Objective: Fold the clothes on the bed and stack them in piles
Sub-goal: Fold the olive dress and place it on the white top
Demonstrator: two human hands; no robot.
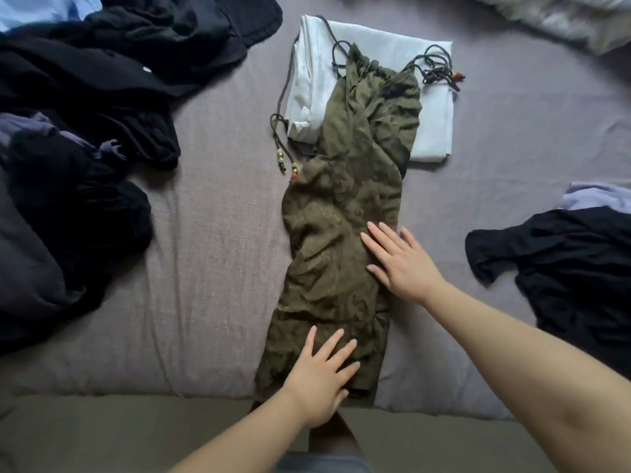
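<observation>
Head view. Olive garment point(345, 233): laid lengthwise mid-bed, narrowed, top overlapping folded white item point(430, 107); crosswise folds judged outstanding. Left hand point(319, 380) and right hand point(399, 259): pressed flat, fingers straight. Dark heap point(78, 158) left, black garment point(563, 268) right: unfolded. Bare sheet point(218, 268) flanks the garment; bed edge near.

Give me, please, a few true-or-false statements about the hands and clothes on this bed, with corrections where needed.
1. Both hands lie flat on the olive green garment. True: the left hand and the right hand press it with straight fingers.
2. The garment's top end overlaps the folded white cloth. True.
3. The right hand grips a beaded cord. False: the beaded cord lies untouched beside the garment.
4. The dark clothes pile is neatly folded. False: it is heaped loosely.
</observation>
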